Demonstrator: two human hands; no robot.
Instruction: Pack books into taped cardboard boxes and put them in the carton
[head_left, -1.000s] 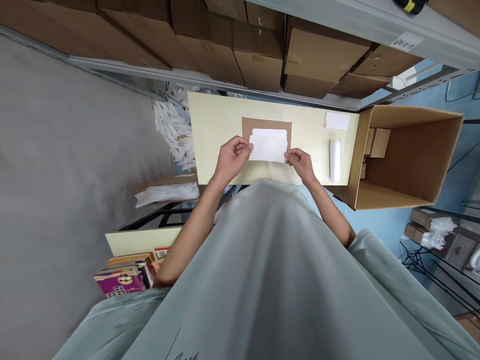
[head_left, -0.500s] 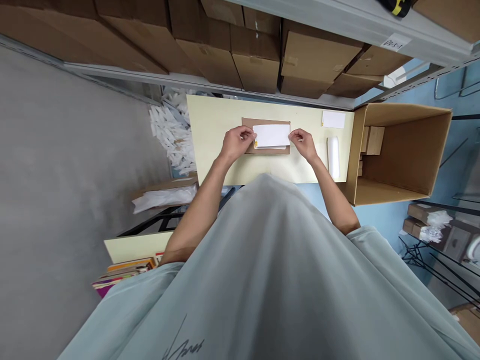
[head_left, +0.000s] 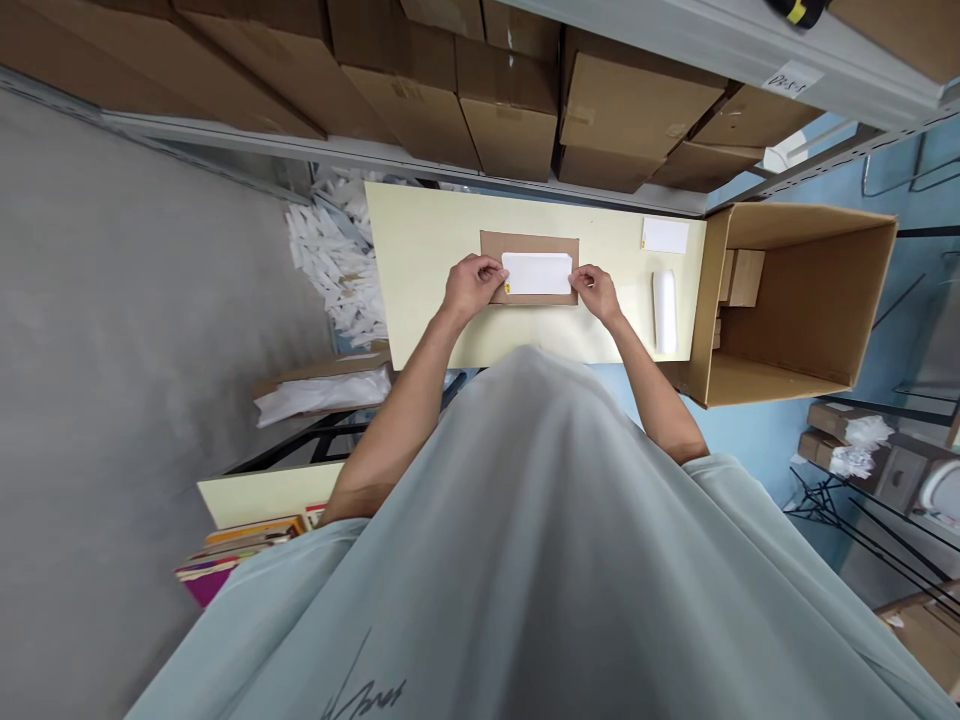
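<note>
The left hand (head_left: 474, 285) is pinching the left end of a white slip (head_left: 538, 273), thumb and fingers closing together beside its yellow corner mark. The right hand (head_left: 596, 291) is pinching the opposite end in the same way, so the grip is clamping the slip at both sides. The slip is sitting over the brown cardboard (head_left: 536, 243), whose edges are showing all round it; whether it is resting flat or hovering just above, I cannot tell. The step in hand seems to be squaring the slip on the cardboard. The next move is probably calling for a level, even hold at both ends, with the slip's long edges running parallel to the cardboard's.

Under this, the pale table (head_left: 427, 270) is carrying everything. Toward its right end a second slip (head_left: 664, 236) is lying near the far edge, and a white roll (head_left: 664, 311) is lying closer to the person. Beyond that end a big open box (head_left: 810, 320) is standing on its side, holding small boxes (head_left: 746, 278).
</note>
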